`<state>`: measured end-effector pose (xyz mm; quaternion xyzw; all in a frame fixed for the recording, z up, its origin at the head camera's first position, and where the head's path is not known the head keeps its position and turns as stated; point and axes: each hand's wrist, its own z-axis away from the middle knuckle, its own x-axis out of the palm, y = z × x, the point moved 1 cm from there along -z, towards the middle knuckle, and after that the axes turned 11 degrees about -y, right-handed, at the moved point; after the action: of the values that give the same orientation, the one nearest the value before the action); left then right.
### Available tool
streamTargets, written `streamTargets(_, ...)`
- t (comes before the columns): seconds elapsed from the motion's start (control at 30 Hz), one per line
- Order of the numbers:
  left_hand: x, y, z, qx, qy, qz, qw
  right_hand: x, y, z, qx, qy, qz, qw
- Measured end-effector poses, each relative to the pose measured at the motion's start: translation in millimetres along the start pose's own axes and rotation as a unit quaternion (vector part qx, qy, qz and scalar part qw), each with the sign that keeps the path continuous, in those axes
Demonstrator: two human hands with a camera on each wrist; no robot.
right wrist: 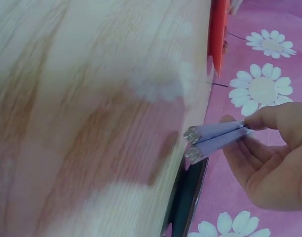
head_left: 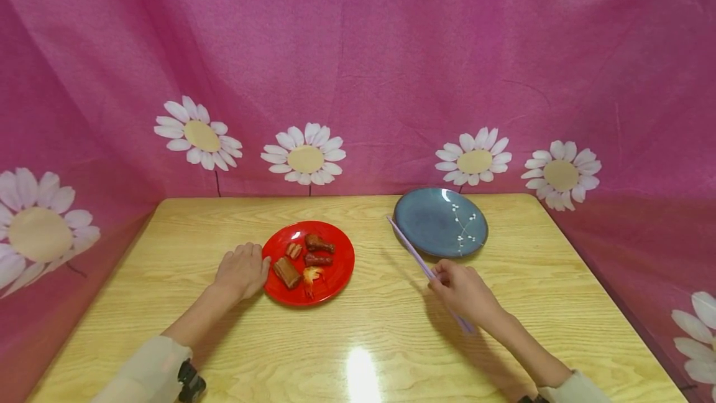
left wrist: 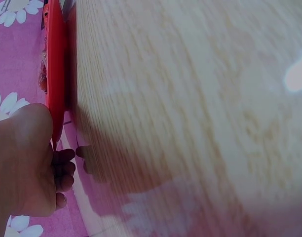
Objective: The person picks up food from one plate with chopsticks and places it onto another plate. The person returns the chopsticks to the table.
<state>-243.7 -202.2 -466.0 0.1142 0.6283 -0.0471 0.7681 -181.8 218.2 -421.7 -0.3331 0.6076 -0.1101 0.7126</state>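
Observation:
My left hand [head_left: 240,273] grips the left rim of a red plate [head_left: 341,272], thumb at the rim; in the left wrist view the other fingers show by the plate's edge [left wrist: 56,74]. Several food pieces lie on it: a drumstick [head_left: 319,242], a dark red stick-shaped piece [head_left: 317,260], a brown ridged block [head_left: 287,273], a small brown piece [head_left: 293,250] and an orange shrimp-like piece [head_left: 311,277]. My right hand [head_left: 468,294] pinches a pair of purple chopsticks [head_left: 415,254], tips together, pointing forward and left. Their silvery butt ends [right wrist: 193,143] face the right wrist camera.
A blue-grey plate [head_left: 427,226] with a white blossom pattern stands at the back right, just beyond the right hand. The wooden table [head_left: 358,322] ends at a pink curtain [head_left: 386,79] printed with daisies, which hangs behind and along both sides.

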Motion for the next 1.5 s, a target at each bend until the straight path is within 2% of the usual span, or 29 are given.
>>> streamTargets(0.17, -0.6, 0.3, 0.3, 0.0, -0.001, 0.001, 1.0, -1, 0, -0.2, -0.011, 0.004, -0.027, 0.9996)
streamTargets(0.43, -2.2, 2.4, 1.2, -0.007, 0.0, 0.001, 1.0, 0, -2, -2.7, -0.067, 0.008, -0.062, 0.9958)
streamTargets(0.67, -3.7, 4.1, 1.9, -0.009, -0.003, 0.0, 1.0, 0, -6, -3.7, -0.074, 0.004, -0.103, 0.9919)
streamTargets(0.8, -2.9, 3.4, 2.4, -0.009, -0.003, -0.001, 1.0, 0, -7, -5.6, -0.106, -0.014, -0.167, 0.9802)
streamTargets(0.97, -2.4, 2.6, 2.5, -0.008, -0.002, -0.002, 1.0, -3, -12, -6.0, -0.157, -0.035, -0.27, 0.9494)
streamTargets(1.07, -2.2, 2.0, 1.9, -0.009, -0.004, -0.001, 0.9999, -6, -16, -5.1, -0.168, -0.057, -0.314, 0.9326)
streamTargets(1.17, -1.9, 1.2, 1.0, -0.009, -0.003, -0.002, 1.0, -8, -20, -3.9, -0.17, -0.081, -0.34, 0.9216)
streamTargets(1.33, -1.9, 0.4, -0.6, -0.005, 0.007, -0.006, 0.9999, -9, -23, -2.8, -0.192, -0.1, -0.358, 0.9084)
streamTargets(1.4, -1.7, 0.4, -0.9, -0.002, 0.01, -0.007, 0.9999, -8, -25, -2.5, -0.204, -0.088, -0.348, 0.9108)
streamTargets(1.5, -1.1, 0.3, -1.2, 0.001, 0.014, -0.009, 0.9999, -7, -27, -1.7, -0.219, -0.045, -0.318, 0.9214)
